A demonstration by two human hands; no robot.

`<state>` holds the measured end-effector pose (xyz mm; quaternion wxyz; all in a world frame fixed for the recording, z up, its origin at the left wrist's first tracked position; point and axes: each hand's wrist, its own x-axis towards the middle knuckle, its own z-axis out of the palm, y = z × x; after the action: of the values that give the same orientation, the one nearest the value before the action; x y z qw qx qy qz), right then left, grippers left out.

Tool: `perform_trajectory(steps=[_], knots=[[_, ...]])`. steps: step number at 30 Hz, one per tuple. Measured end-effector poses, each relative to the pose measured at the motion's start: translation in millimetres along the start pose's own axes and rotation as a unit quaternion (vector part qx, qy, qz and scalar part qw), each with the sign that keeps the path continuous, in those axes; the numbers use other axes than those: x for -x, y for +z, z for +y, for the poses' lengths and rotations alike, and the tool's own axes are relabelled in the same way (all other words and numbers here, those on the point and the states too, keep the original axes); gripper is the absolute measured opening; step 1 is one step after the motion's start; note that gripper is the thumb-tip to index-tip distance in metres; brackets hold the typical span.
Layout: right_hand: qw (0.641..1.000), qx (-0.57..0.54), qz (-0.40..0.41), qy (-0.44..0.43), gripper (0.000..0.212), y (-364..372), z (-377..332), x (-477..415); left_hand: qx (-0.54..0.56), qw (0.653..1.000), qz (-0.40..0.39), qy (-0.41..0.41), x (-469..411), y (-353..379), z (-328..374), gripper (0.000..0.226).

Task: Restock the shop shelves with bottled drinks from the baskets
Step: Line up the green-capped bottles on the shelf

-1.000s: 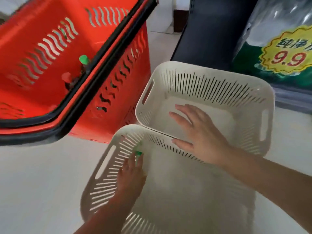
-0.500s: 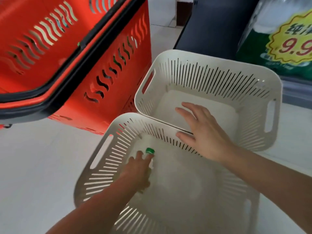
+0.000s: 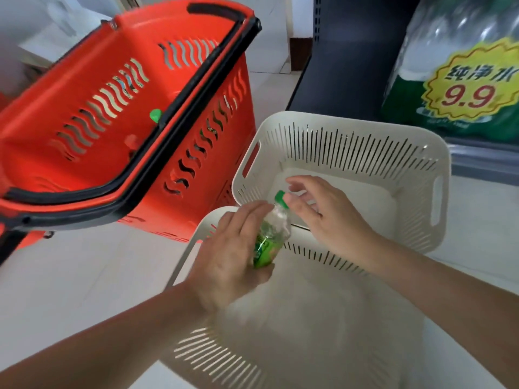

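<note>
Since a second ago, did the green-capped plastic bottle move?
Yes. The left hand lifted the green-capped plastic bottle up from the floor of the near white slotted basket to above its rim.

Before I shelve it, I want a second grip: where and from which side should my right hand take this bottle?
Grip the clear shoulder below the green cap, coming from the right. The left hand wraps the labelled lower half of the bottle, and the top tilts toward the open right hand.
</note>
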<state>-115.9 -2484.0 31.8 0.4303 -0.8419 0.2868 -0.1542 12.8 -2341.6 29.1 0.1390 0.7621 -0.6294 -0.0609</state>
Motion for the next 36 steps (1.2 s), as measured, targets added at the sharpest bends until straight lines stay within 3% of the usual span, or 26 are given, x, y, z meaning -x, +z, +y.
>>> perform_trajectory(steps=[6,14,16,19,24,27,29,36], knots=[[0.997,-0.075,0.029,0.013,0.041,-12.0,-10.9,-2.1,-0.006,0.999,0.046,-0.018,-23.2,-14.2,16.0,0.096],[0.967,-0.234,0.093,0.044,0.017,-38.1,-33.8,-17.9,0.046,0.994,0.098,-0.010,-47.4,-31.3,34.5,0.097],[0.966,-0.226,0.114,0.048,0.017,-44.4,-35.5,-22.0,0.119,0.989,0.082,-0.017,-55.0,-35.0,35.5,0.099],[0.967,-0.193,0.151,0.066,0.025,-54.3,-37.5,-28.0,0.258,0.961,0.031,-0.097,-64.9,-41.5,32.7,0.097],[0.937,-0.257,0.193,0.134,0.023,-74.1,-40.6,-37.3,0.360,0.913,-0.075,-0.179,-65.7,-41.6,28.2,0.076],[0.923,-0.296,0.198,0.145,0.015,-80.4,-45.7,-42.8,0.402,0.894,-0.027,-0.194,-68.4,-42.5,32.5,0.064],[0.918,-0.312,0.202,0.140,0.014,-81.8,-51.6,-47.2,0.384,0.901,0.023,-0.199,-71.4,-45.8,36.9,0.057],[0.924,-0.324,0.185,0.088,0.043,-103.3,-86.9,-59.1,0.328,0.919,0.130,-0.174,-90.5,-79.9,53.2,0.060]])
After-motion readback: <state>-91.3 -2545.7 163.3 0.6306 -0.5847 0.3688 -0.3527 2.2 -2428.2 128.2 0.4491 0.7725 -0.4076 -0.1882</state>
